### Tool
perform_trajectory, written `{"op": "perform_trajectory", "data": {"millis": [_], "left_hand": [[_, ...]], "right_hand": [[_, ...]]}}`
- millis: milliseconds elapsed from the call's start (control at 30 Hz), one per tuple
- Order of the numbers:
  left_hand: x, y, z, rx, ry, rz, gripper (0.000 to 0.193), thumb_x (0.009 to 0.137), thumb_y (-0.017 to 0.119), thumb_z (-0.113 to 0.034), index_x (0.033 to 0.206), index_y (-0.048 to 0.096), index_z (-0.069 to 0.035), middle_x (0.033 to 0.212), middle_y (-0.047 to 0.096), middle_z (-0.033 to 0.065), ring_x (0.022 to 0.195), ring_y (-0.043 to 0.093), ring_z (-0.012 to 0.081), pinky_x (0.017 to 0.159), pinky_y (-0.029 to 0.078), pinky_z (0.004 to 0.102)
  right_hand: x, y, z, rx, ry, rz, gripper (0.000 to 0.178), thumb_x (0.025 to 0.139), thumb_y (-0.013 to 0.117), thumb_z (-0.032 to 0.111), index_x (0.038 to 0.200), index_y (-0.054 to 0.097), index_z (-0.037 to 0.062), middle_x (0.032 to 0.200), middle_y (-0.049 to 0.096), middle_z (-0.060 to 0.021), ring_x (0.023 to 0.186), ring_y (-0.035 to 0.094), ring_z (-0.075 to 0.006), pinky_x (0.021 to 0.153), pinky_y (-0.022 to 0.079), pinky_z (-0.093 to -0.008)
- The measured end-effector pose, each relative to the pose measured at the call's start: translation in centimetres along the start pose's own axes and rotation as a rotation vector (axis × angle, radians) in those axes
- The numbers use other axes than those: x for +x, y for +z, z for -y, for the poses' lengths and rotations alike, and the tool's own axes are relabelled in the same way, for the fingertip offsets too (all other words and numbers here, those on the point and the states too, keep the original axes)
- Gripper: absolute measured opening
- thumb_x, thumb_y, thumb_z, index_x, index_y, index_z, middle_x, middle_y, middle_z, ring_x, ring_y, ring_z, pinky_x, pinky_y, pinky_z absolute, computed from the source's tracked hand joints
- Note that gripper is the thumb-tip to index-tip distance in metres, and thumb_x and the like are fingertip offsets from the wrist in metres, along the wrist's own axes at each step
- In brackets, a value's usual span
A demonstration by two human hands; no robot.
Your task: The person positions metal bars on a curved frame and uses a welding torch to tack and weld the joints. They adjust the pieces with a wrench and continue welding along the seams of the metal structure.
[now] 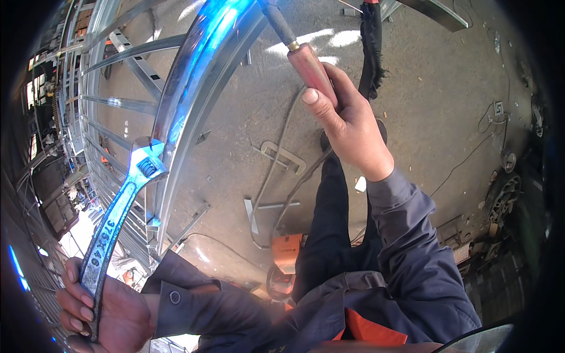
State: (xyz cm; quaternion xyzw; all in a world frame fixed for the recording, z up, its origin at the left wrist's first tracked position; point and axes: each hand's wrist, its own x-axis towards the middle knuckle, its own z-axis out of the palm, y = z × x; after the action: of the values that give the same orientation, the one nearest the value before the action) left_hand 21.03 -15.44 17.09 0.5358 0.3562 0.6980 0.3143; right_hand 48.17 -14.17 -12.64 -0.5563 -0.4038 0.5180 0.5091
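My left hand (106,312) is wrapped round the lower handle of a long steel adjustable wrench (115,215) at the lower left. The wrench's jaws are at the edge of a curved metal bar (176,112), lit blue; whether they grip it I cannot tell. My right hand (356,120) is closed round the red handle of a welding torch (312,67), which has a brass collar and a dark grey front. It slants up and left toward the curved bar. Bright blue light glows along the bar at the top, while the torch's tip is cut off by the frame edge.
A frame of metal bars (120,104) fills the left side. On the concrete floor lie a C-shaped clamp (285,154), a cable (282,138) and metal angle pieces (253,217). An orange machine (286,253) stands near my legs. A dark frayed sleeve-like piece (371,53) hangs at the top.
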Motion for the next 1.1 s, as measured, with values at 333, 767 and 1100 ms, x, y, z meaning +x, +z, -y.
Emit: {"op": "perform_trajectory", "data": {"millis": [333, 767, 1100], "left_hand": [[0.1, 0.1, 0.2, -0.047, 0.007, 0.005, 0.023, 0.085, 0.059, -0.024, 0.072, 0.051, -0.006, 0.071, 0.038, 0.0069, 0.072, 0.042, 0.0242, 0.097, 0.033, 0.047], [-0.3, 0.4, 0.7, 0.015, 0.049, -0.023, 0.021, 0.085, 0.058, -0.024, 0.074, 0.049, -0.009, 0.072, 0.038, 0.006, 0.074, 0.043, 0.0216, 0.098, 0.032, 0.0457], [-0.2, 0.4, 0.5, -0.054, -0.028, 0.003, 0.023, 0.085, 0.057, -0.025, 0.072, 0.047, -0.01, 0.073, 0.036, 0.0053, 0.075, 0.043, 0.0212, 0.101, 0.031, 0.0467]], "right_hand": [[-1.1, -0.3, 1.2, 0.015, 0.101, 0.053, 0.078, 0.099, 0.067, 0.053, 0.151, 0.046, -0.0014, 0.126, 0.064, -0.0149, 0.111, 0.062, -0.0189, 0.095, 0.05, -0.0316], [-0.7, 0.9, 1.7, 0.057, 0.12, -0.005, 0.075, 0.098, 0.065, 0.058, 0.146, 0.051, 0.001, 0.089, 0.057, -0.0022, 0.071, 0.051, -0.0091, 0.062, 0.041, -0.0251], [-1.3, 1.7, 3.5, 0.108, 0.212, 0.004, 0.073, 0.101, 0.064, 0.051, 0.149, 0.048, -0.0012, 0.13, 0.066, -0.0224, 0.125, 0.063, -0.0292, 0.104, 0.047, -0.0379]]}}
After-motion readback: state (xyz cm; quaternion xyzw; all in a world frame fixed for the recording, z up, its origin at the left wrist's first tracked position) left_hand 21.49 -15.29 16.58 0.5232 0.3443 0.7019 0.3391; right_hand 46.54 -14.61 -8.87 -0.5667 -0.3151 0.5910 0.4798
